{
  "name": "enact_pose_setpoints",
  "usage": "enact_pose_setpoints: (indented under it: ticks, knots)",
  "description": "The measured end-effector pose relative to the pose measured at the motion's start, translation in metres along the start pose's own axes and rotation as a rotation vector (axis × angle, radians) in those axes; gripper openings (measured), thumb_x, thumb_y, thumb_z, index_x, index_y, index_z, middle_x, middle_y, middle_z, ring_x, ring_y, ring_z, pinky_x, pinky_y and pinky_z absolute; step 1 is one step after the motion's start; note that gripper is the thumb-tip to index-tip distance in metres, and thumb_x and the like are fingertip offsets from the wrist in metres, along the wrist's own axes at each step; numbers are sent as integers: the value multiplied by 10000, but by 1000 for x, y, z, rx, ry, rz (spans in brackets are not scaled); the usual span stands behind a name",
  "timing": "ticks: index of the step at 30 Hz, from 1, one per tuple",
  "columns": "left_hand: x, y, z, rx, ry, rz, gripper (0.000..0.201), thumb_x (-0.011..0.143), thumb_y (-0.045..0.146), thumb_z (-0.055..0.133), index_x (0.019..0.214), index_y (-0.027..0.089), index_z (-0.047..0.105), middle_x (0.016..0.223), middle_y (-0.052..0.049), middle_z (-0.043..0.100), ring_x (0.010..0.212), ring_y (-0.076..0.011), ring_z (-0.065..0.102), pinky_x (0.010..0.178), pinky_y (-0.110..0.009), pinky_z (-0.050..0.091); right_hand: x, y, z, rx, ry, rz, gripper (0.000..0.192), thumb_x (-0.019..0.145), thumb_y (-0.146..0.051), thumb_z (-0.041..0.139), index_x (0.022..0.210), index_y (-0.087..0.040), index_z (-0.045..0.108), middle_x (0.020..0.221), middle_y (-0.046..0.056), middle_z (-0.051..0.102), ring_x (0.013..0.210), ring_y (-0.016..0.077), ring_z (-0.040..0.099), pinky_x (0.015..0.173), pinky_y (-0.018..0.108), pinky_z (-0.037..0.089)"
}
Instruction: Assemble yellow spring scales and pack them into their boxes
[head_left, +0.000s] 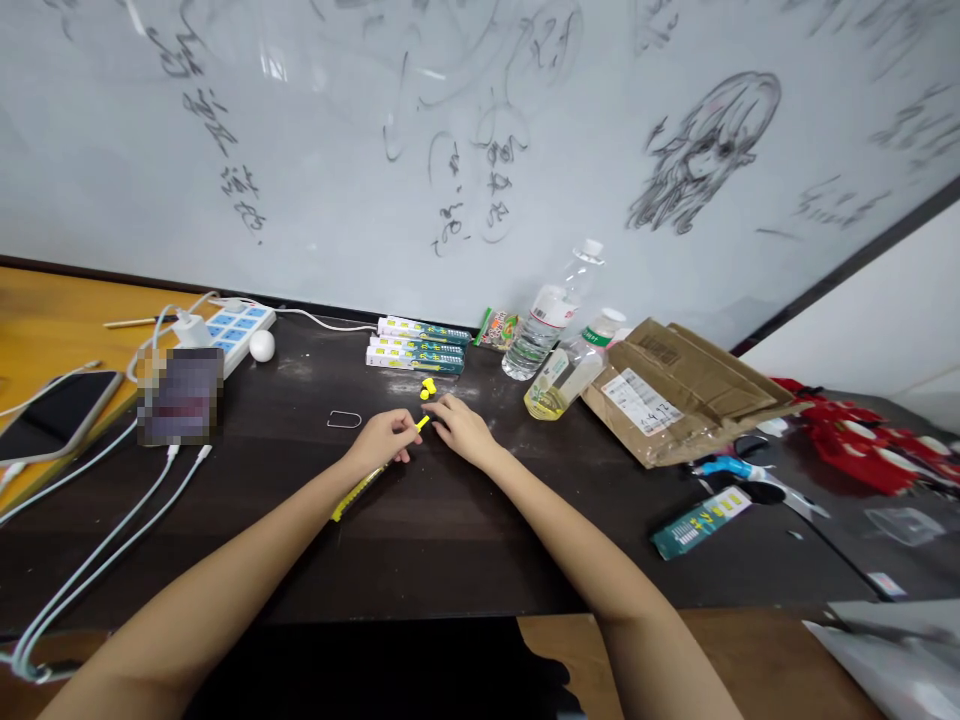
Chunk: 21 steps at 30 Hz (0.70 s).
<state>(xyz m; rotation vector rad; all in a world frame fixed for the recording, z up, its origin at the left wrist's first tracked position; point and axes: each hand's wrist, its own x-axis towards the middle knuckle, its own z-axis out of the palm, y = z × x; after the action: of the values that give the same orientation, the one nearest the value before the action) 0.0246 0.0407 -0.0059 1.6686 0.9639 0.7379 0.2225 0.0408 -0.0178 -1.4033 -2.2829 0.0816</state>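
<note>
Both hands meet near the middle of the dark surface (pixel 450 540). The left hand (pixel 386 438) has its grip closed around a slim yellow-and-black pen-like tool (pixel 360 487), which runs from under the palm back toward the near left along the forearm; its yellow tip (pixel 422 424) pokes out between the two hands. The right hand (pixel 461 425) lies just beside it, fingers curled down at that yellow tip; whether they pinch it or only touch it cannot be told. A small yellow cap (pixel 427 388) lies on the surface just beyond the hands, apart from them.

Farther back, three long green-and-white boxes (pixel 416 346) lie stacked side by side near the whiteboard (pixel 480 150). To their left sit a white ball (pixel 262 345) and a power strip (pixel 236 330), with white cables (pixel 97 560) trailing toward the near left. A smartphone (pixel 56 412) rests at the far left edge. A bent wire clip (pixel 344 419) lies left of the hands.

To the right, a clear water bottle (pixel 551 310) stands upright; a second bottle with yellowish liquid (pixel 566 375) lies tilted beside it. A cardboard package (pixel 675 385) sits further right, and another green box (pixel 701 521) lies nearer, well apart from the hands.
</note>
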Motion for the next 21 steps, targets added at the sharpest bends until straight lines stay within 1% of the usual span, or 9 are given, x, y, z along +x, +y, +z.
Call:
enact_pose_setpoints:
  ticks: [1,3,6,8,10,12,14,17,21]
  knots:
    - [0,-1,-1,13,-8,4,84,750,231,500,715,155,507,767,-18,675,444,-70,575,437,-168,422,6,0,1,-57,-38,-27,349,847,-125,494,1167,-238,574,1117,86,549,1060,206,516,860,322,454]
    - [0,-1,-3,43,-20,23,85,755,236,490,727,160,516,747,-8,669,448,-71,565,450,-174,426,18,-1,3,-128,-88,-41,283,861,-111,475,1086,-221,605,1110,100,556,1056,216,511,867,335,450]
    - [-3,0,-4,116,-7,61,108,777,264,476,753,171,525,779,-7,679,472,-80,574,470,-181,426,27,-2,6,-73,-87,-14,157,870,-128,474,894,-195,614,993,100,581,977,219,527,841,353,456]
    - [-6,2,-4,163,5,66,126,798,287,464,765,180,522,810,-5,686,481,-85,585,475,-183,420,24,0,7,124,-12,28,101,856,-154,501,827,-193,589,910,72,578,905,198,543,820,352,468]
    - [-9,5,-5,213,18,64,144,823,308,447,771,191,513,833,5,688,476,-86,590,478,-187,407,15,0,8,471,82,129,32,835,-225,544,837,-200,564,821,26,556,778,159,560,738,324,498]
    - [-12,10,-4,282,27,81,158,844,321,435,774,199,507,826,18,685,474,-86,590,498,-193,396,3,-3,10,874,150,274,158,796,-327,604,881,-210,541,765,-12,532,670,126,566,632,289,518]
    - [-15,13,-2,369,25,113,169,854,325,436,770,201,515,774,29,679,481,-91,589,534,-202,387,-8,-9,10,1175,185,386,265,734,-380,677,880,-212,532,769,-24,536,657,115,587,606,277,535]
    - [-19,17,3,472,18,132,175,860,316,436,775,205,542,670,43,652,474,-100,576,565,-213,366,-14,-22,8,1351,222,444,303,662,-358,755,817,-201,548,776,-28,551,682,100,601,637,251,544]
    - [-20,19,8,511,15,141,162,852,299,444,779,208,556,639,45,637,481,-109,571,563,-214,344,-13,-32,4,1405,220,457,299,629,-322,780,786,-196,559,780,-28,562,705,98,601,658,232,535]
